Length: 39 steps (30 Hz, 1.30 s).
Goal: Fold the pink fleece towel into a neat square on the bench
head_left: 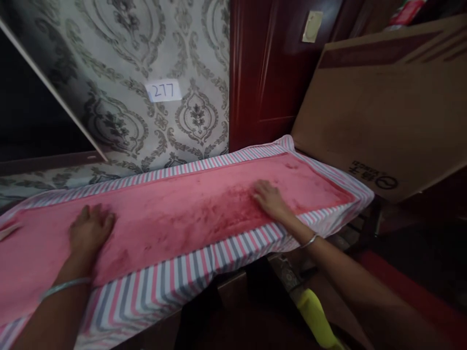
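A long pink plush cloth point(175, 204) lies over a striped sheet point(171, 282) on a raised, narrow surface. Darker, ruffled patches mark the cloth's middle and right. My left hand point(91, 228) rests on its left part, fingers somewhat spread and holding nothing. Farther right, my right hand point(269, 198) lies palm down on the cloth beside a dark patch, slightly blurred, its fingers stretched out. Each wrist wears a bangle. At the far left edge, the tip of a light, thin object point(9, 231) shows on the cloth; its kind is unclear.
Patterned wallpaper with a paper label point(164, 91) reading 277 stands behind. A dark screen point(40, 112) is at left. A dark red door point(266, 73) and a large cardboard box point(379, 107) border the right end. Below lies a yellow-green object point(315, 316).
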{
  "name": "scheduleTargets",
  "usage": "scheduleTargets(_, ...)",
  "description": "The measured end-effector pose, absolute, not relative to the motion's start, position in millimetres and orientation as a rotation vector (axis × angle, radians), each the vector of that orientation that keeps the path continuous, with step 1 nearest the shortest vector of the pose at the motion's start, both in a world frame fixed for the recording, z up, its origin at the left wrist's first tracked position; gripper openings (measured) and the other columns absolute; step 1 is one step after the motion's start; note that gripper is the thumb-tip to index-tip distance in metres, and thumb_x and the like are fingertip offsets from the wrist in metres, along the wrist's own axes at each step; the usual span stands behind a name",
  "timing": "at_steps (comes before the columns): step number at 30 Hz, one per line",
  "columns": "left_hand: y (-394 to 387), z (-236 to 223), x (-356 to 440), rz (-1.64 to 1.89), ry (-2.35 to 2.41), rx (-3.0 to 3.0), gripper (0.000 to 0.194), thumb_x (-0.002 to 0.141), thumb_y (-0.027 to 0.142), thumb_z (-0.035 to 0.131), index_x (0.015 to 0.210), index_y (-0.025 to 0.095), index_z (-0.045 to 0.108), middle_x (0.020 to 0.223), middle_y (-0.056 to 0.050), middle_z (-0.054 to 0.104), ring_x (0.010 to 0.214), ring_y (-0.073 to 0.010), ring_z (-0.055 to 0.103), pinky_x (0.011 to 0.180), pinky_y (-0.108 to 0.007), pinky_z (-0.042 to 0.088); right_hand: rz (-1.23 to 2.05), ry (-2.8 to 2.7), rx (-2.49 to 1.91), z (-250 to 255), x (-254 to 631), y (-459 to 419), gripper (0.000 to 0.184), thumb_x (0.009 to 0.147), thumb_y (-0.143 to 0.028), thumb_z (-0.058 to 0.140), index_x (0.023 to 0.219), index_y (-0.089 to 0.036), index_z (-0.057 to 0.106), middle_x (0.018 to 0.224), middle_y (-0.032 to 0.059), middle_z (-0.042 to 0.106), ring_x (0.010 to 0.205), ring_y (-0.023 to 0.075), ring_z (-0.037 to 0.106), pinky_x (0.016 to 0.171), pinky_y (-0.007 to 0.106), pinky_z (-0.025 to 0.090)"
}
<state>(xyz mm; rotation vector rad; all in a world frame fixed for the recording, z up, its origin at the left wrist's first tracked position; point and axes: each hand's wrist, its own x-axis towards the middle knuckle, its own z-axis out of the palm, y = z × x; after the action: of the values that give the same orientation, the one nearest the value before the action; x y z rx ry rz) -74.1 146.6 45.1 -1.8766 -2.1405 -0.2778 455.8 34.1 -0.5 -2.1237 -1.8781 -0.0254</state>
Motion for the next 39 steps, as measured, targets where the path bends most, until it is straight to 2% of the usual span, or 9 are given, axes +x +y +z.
scheduleTargets(3,133,58,-48,-0.451,-2.02,-2.021,0.077,0.091,0.057,0.009,0.153,0.021,0.04,0.162,-0.004,0.042,0.146,-0.0234,0.041,0.12,-0.037,0.031,0.074,-2.127,-1.826,8,372,35,0.055,0.105,-0.046,0.037,0.156,-0.027,0.042,0.167,0.0092,0.028,0.154,0.0297,0.023,0.123,0.056,0.02)
scheduleTargets(6,115,58,0,-0.488,-1.822,-2.273,0.073,0.092,0.054,0.019,0.154,0.023,0.04,0.159,-0.003,0.046,0.149,-0.0204,0.037,0.122,-0.035,0.028,0.156,-2.266,-1.612,13,313,31,0.056,0.105,-0.051,0.034,0.156,-0.029,0.041,0.168,0.004,0.023,0.155,0.028,0.021,0.124,0.052,0.02)
scheduleTargets(10,90,30,60,-0.21,-1.615,-2.528,0.068,0.094,0.045,0.031,0.156,0.018,0.04,0.167,-0.01,0.03,0.155,-0.0285,0.024,0.123,-0.05,0.023,0.185,-2.382,-1.539,7,298,31,0.059,0.104,-0.059,0.033,0.156,-0.033,0.039,0.168,-0.0033,0.024,0.154,0.0294,0.021,0.124,0.052,0.02)
scheduleTargets(17,90,-13,61,-0.155,-1.468,-2.592,0.06,0.1,0.043,0.03,0.155,0.022,0.043,0.166,-0.01,0.032,0.154,-0.0321,0.026,0.12,-0.058,0.025,0.034,-2.01,-2.278,-15,477,12,0.06,0.104,-0.054,0.035,0.159,-0.029,0.037,0.166,0.0065,0.029,0.153,0.0337,0.024,0.121,0.061,0.019)
scheduleTargets(23,98,-21,54,-0.307,-1.396,-2.585,0.062,0.099,0.047,0.027,0.154,0.024,0.046,0.163,-0.009,0.037,0.151,-0.0341,0.032,0.118,-0.06,0.03,-0.214,-1.384,-2.673,-24,639,-44,0.055,0.105,-0.042,0.03,0.154,-0.022,0.044,0.164,0.0111,0.035,0.15,0.0348,0.03,0.116,0.06,0.029)
scheduleTargets(25,98,-24,54,-0.384,-1.375,-2.581,0.063,0.099,0.048,0.025,0.159,0.03,0.036,0.163,-0.005,0.036,0.15,-0.0341,0.034,0.116,-0.061,0.032,-0.204,-1.191,-2.712,-22,661,-54,0.056,0.105,-0.044,0.03,0.153,-0.02,0.045,0.161,0.0146,0.039,0.147,0.0355,0.035,0.113,0.059,0.035)
scheduleTargets(29,101,-28,54,-0.581,-1.326,-2.586,0.06,0.099,0.048,0.023,0.155,0.057,0.003,0.163,0.016,0.019,0.15,-0.0307,0.034,0.116,-0.062,0.032,-0.043,-0.914,-2.757,-11,685,-54,0.055,0.105,-0.041,0.03,0.147,-0.013,0.052,0.139,0.0206,0.061,0.129,0.033,0.056,0.102,0.045,0.047)
scheduleTargets(31,102,-29,54,-0.633,-1.301,-2.588,0.06,0.098,0.048,0.025,0.15,0.063,-0.002,0.161,0.022,0.014,0.15,-0.0298,0.034,0.116,-0.062,0.032,-0.02,-0.884,-2.77,-5,695,-48,0.05,0.104,-0.037,0.034,0.14,-0.011,0.058,0.13,0.0211,0.066,0.125,0.0318,0.06,0.099,0.04,0.048)
scheduleTargets(39,103,-27,54,-0.512,-1.343,-2.532,0.06,0.101,0.042,0.025,0.152,0.055,-0.003,0.164,0.013,0.02,0.152,-0.0257,0.03,0.119,-0.058,0.028,0.061,-0.984,-2.784,10,716,-26,0.043,0.098,-0.039,0.053,0.119,-0.006,0.071,0.119,0.0245,0.07,0.112,0.0318,0.067,0.087,0.033,0.05)
